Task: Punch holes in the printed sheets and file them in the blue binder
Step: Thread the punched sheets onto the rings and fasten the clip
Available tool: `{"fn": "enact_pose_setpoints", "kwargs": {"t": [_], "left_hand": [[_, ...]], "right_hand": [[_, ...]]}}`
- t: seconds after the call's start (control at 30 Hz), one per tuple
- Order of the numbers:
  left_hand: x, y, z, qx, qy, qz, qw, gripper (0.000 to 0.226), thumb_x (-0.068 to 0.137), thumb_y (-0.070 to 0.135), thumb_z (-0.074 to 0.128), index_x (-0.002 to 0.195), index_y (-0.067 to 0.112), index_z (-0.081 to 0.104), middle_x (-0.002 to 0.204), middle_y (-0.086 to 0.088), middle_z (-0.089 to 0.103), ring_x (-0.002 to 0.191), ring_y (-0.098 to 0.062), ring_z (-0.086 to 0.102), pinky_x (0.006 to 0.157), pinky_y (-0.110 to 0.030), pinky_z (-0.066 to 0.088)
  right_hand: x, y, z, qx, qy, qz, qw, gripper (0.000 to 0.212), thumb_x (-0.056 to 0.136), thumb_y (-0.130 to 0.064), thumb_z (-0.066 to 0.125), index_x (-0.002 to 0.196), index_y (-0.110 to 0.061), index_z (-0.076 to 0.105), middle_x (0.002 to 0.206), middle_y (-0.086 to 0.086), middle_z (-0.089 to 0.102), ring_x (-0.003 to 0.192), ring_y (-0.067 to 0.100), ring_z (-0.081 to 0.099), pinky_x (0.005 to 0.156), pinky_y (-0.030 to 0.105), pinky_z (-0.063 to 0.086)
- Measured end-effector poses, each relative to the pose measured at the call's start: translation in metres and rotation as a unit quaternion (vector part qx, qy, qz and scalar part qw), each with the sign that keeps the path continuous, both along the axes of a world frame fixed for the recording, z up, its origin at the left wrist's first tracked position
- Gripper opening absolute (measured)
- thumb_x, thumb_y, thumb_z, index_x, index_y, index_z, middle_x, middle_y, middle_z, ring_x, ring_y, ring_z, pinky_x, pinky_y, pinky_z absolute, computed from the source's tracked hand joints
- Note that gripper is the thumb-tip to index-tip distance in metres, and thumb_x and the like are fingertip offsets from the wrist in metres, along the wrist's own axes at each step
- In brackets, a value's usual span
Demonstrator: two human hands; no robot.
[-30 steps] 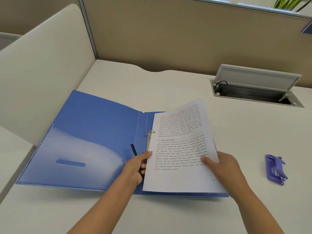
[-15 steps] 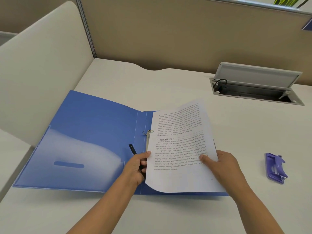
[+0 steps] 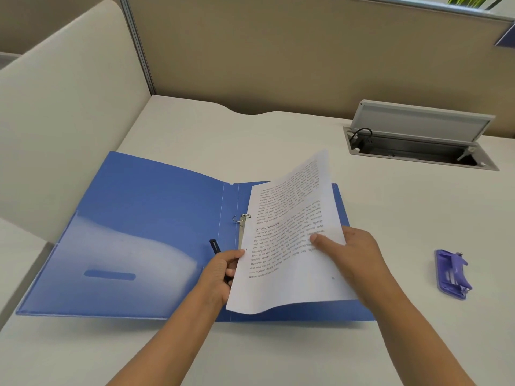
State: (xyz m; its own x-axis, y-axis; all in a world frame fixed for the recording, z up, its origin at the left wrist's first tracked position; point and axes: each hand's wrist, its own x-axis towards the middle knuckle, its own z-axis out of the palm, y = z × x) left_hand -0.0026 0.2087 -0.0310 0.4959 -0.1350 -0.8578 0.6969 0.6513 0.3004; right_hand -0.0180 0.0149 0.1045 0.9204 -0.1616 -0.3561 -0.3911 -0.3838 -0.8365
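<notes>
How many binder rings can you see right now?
1: a metal ring by the spine of the open blue binder, beside the sheet's left edge. Another may be hidden behind the sheet or the left hand.

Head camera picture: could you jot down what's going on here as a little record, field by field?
Binder: blue binder lies open flat on the desk, metal ring showing at the spine
Sheets: printed sheets held over the binder's right half, far corner curling up
Left hand: left hand pinches the sheets' left edge and also holds a dark pen
Right hand: right hand grips the right edge, thumb on top
Hole punch: purple hole punch on the desk to the right, untouched
Behind: open cable box
</notes>
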Motion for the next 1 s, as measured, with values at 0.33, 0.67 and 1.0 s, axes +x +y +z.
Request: {"fn": "enact_pose_setpoints", "kwargs": {"t": [0.33, 0.67, 1.0], "left_hand": [[0.001, 0.004, -0.002, 0.008, -0.005, -0.031, 0.999, 0.014, 0.084, 0.007, 0.059, 0.071, 0.005, 0.055, 0.037, 0.002, 0.046, 0.025, -0.004, 0.027, 0.031, -0.011, 0.019], [0.001, -0.005, -0.003, 0.021, -0.026, -0.053, 0.998, 0.011, 0.091, 0.004, 0.053, 0.081, 0.004, 0.056, 0.038, 0.002, 0.052, 0.024, -0.002, 0.029, 0.027, -0.012, 0.018], [-0.004, -0.009, -0.011, 0.100, -0.062, -0.041, 0.992, 0.004, 0.085, 0.004, 0.063, 0.087, 0.003, 0.060, 0.084, -0.012, 0.057, 0.027, -0.003, 0.033, 0.027, -0.013, 0.024]], "right_hand": [[0.003, -0.003, -0.002, 0.034, 0.015, -0.009, 0.999, 0.009, 0.083, -0.022, 0.068, 0.074, -0.022, 0.069, 0.079, -0.003, 0.075, 0.074, 0.023, 0.072, 0.073, 0.040, 0.059], [-0.001, -0.016, -0.012, 0.038, 0.045, -0.027, 0.998, 0.013, 0.083, -0.021, 0.067, 0.092, -0.012, 0.070, 0.089, 0.007, 0.074, 0.079, 0.029, 0.071, 0.071, 0.038, 0.058], [0.003, -0.026, -0.018, 0.009, 0.046, -0.022, 0.999, 0.006, 0.083, -0.021, 0.067, 0.087, -0.016, 0.070, 0.086, 0.003, 0.074, 0.074, 0.025, 0.071, 0.065, 0.032, 0.056]]}}
